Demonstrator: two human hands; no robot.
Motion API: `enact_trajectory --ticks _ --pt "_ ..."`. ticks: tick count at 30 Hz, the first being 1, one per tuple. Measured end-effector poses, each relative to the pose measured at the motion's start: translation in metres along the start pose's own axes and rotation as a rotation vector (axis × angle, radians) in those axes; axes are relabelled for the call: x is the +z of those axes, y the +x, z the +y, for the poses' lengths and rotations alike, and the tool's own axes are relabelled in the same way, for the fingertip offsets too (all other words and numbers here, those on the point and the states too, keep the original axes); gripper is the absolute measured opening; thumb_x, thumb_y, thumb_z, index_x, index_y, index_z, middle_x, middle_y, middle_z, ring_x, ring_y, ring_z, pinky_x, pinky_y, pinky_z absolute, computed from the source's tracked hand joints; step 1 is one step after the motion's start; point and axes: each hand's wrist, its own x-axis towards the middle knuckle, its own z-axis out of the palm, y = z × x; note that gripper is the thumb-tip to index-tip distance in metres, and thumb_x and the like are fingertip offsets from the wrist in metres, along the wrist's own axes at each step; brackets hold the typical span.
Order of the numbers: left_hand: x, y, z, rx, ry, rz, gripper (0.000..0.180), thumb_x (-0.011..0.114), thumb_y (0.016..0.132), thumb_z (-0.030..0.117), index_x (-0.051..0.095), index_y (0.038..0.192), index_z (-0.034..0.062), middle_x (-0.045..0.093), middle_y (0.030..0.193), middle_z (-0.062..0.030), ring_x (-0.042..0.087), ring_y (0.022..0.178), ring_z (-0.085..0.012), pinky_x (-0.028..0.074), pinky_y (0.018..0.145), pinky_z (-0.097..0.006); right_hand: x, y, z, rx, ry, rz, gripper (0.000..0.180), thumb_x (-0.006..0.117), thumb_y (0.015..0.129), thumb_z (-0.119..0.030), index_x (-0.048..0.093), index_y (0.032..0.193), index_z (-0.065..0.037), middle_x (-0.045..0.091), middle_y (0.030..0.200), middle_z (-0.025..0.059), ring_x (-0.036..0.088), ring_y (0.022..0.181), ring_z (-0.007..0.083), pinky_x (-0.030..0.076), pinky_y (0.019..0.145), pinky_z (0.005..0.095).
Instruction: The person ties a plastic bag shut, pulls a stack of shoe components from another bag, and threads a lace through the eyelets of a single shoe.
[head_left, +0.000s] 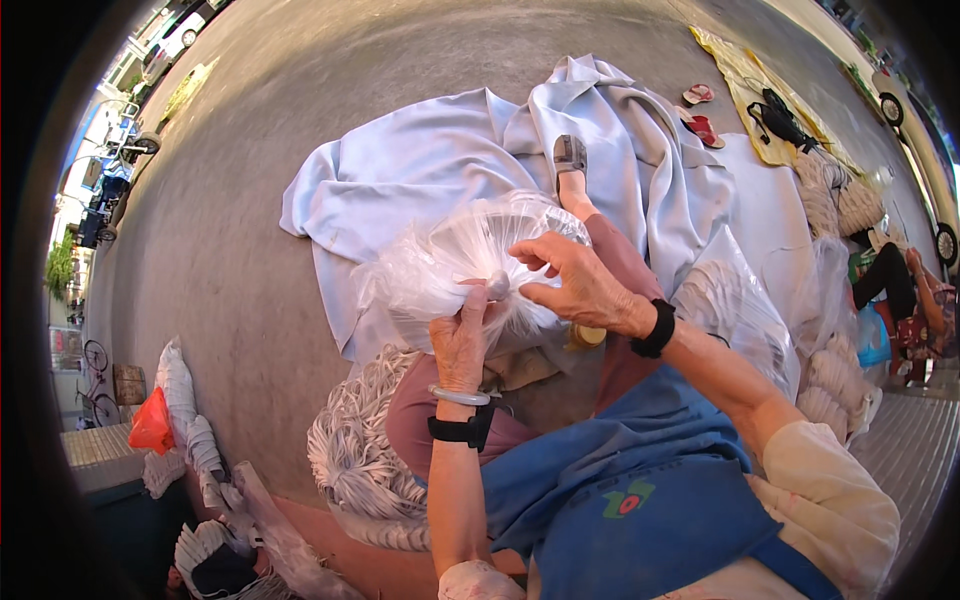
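A clear plastic bag bulges in front of my lap, its top pleated and gathered to a bunched knot-like centre. My left hand pinches the bag close beside that centre. Just to the right of it, my right hand hovers over the bag with thumb and curled fingers apart, and nothing shows between them. A pale blue-grey cloth lies spread on the ground beneath and beyond the bag. What the bag contains is hard to make out. A blue apron covers my lap.
A big coil of whitish strips lies left of my leg. Another filled clear bag stands at my right. Red slippers and a yellow sheet lie at far right. Another person sits at the right edge.
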Motion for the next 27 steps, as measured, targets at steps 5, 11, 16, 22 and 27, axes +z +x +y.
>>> enact_trajectory --ticks 5,11,16,22,27 --pt "-0.004 -0.002 0.001 -0.029 -0.034 -0.007 0.037 0.056 0.089 0.032 0.057 0.101 -0.0025 0.061 0.093 -0.0090 0.059 0.077 -0.0117 0.049 0.067 -0.023 0.026 -0.003 -0.016 -0.204 -0.182 0.199 0.040 0.068 0.071 -0.011 0.052 0.108 -0.006 0.052 0.092 0.0123 0.056 0.082 0.0287 0.047 0.071 0.0346" --pt "-0.006 -0.004 0.000 -0.052 -0.041 0.032 0.040 0.058 0.087 0.035 0.060 0.096 -0.0031 0.062 0.083 -0.0073 0.057 0.073 -0.0083 0.046 0.063 -0.020 0.030 -0.001 -0.021 -0.317 -0.379 0.214 0.034 0.063 0.072 -0.011 0.051 0.103 -0.003 0.051 0.090 0.0124 0.056 0.078 0.0294 0.047 0.066 0.0374" --pt "-0.001 -0.005 -0.008 0.029 -0.037 0.041 0.035 0.060 0.087 0.030 0.060 0.096 -0.0041 0.062 0.089 -0.0089 0.058 0.078 -0.0115 0.048 0.071 -0.025 0.038 -0.002 -0.021 -0.196 -0.347 0.175 0.024 0.056 0.076 -0.009 0.049 0.097 0.001 0.052 0.085 0.0161 0.057 0.073 0.0325 0.047 0.062 0.0384" --pt "0.004 -0.009 -0.003 0.198 0.146 0.064 0.028 0.056 0.090 0.025 0.064 0.094 -0.0018 0.065 0.087 -0.0080 0.060 0.080 -0.0148 0.047 0.072 -0.028 0.036 -0.001 -0.016 -0.176 -0.234 0.157 0.021 0.052 0.076 -0.007 0.050 0.096 0.001 0.051 0.079 0.0169 0.056 0.067 0.0346 0.047 0.057 0.0407" --pt "0.001 -0.013 -0.001 0.375 0.547 0.004 0.022 0.057 0.087 0.018 0.063 0.099 0.0013 0.065 0.090 -0.0092 0.060 0.081 -0.0227 0.046 0.076 -0.032 0.033 -0.001 -0.012 -0.197 -0.340 0.140 0.026 0.057 0.075 -0.006 0.051 0.100 0.001 0.054 0.085 0.0153 0.056 0.072 0.0338 0.047 0.063 0.0392"
